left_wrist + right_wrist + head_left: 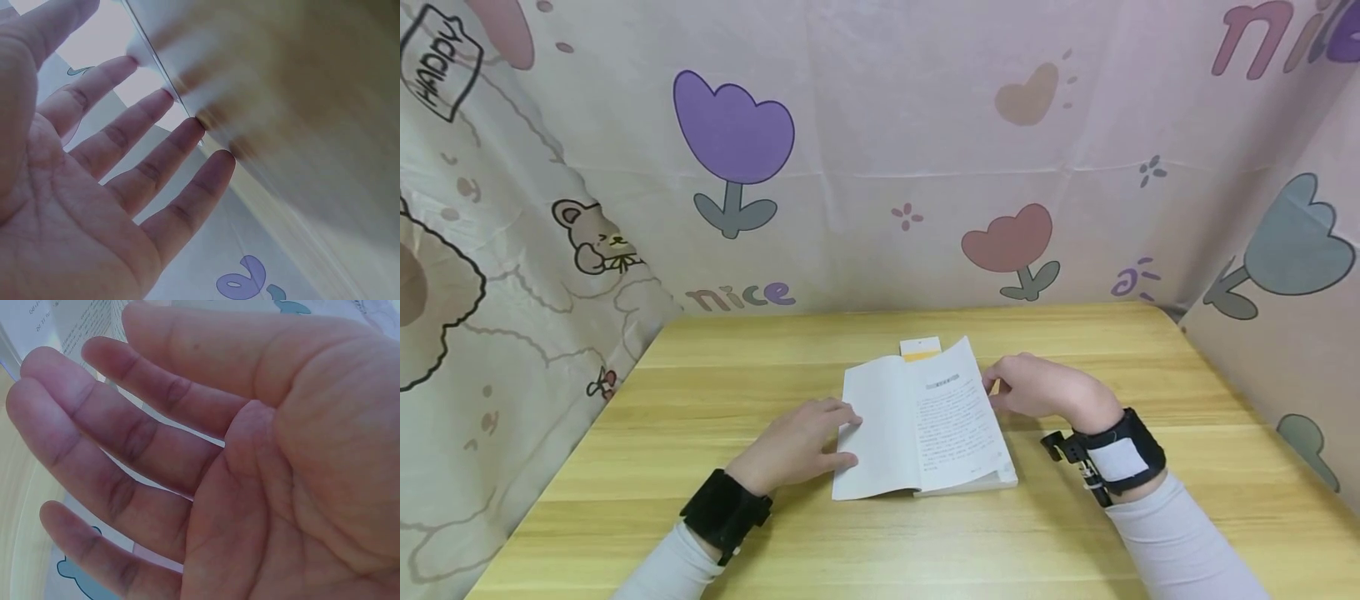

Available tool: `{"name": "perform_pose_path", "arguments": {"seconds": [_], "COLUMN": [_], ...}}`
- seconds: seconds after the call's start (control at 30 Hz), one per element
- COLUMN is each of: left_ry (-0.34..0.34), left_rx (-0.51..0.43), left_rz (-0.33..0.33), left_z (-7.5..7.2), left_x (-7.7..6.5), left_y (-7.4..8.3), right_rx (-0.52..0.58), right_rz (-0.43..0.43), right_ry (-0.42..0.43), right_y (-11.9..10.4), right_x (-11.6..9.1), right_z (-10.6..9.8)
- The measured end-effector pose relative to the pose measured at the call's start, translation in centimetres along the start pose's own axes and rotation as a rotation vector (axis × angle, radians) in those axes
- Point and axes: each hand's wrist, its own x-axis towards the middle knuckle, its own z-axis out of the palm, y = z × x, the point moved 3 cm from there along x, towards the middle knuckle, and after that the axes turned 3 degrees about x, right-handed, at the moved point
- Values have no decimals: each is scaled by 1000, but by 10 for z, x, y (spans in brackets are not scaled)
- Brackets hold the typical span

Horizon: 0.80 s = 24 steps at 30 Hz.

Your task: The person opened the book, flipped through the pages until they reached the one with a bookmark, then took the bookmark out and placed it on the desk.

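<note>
Book (921,425), open — on a table (737,367).
Between the fingers of the left hand (797,442), spread with tips on the left page (882,429), and the right hand (1048,387), loosely extended beside the right page (958,425); contact there unclear. Card (920,347) — beyond the fingers.

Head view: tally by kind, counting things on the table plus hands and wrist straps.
Open book: 1
White-and-yellow item, partly hidden behind the book: 1
Hands: 2 (left hand, right hand)
Black wrist straps: 2 (left strap, right strap)
Total: 6
</note>
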Motion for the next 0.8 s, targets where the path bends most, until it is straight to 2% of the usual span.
{"name": "perform_pose_path", "arguments": {"seconds": [0.57,0.8], "left_ry": [7,15], "left_rx": [-18,-22], "left_rz": [-2,-4], "left_z": [2,2], "left_x": [-1,0], "left_y": [-1,0], "right_rx": [-7,-4], "right_rz": [-17,7], "right_ry": [6,0], "right_y": [-3,-2], "right_x": [1,1], "right_z": [3,4]}}
